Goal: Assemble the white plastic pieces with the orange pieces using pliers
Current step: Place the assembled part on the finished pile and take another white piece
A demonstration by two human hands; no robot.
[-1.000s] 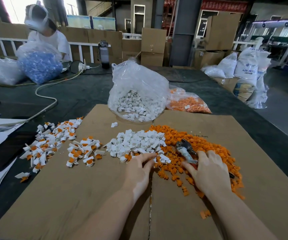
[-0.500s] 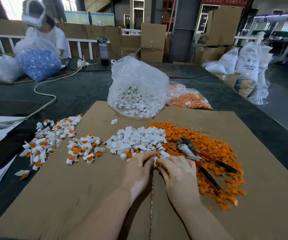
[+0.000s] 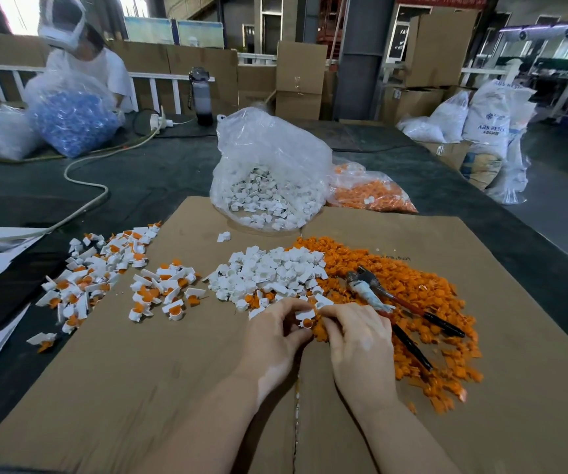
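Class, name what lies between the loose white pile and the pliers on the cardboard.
Head view: orange pieces fill the gap between the white pile and pliers.

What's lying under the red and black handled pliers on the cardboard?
The red and black handled pliers rest on the heap of loose orange plastic pieces. Whatever lies directly beneath the pliers, including the brown cardboard sheet, is covered.

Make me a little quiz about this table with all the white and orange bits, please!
1. True or false: the pliers are held in the right hand.
2. Which heap do the pliers lie on: A white pieces, B orange pieces, C finished pieces?
3. What do both hands hold between them?

Key: 1 false, they lie loose. 2 B. 3 A white piece, pinched by the left hand and the right hand.
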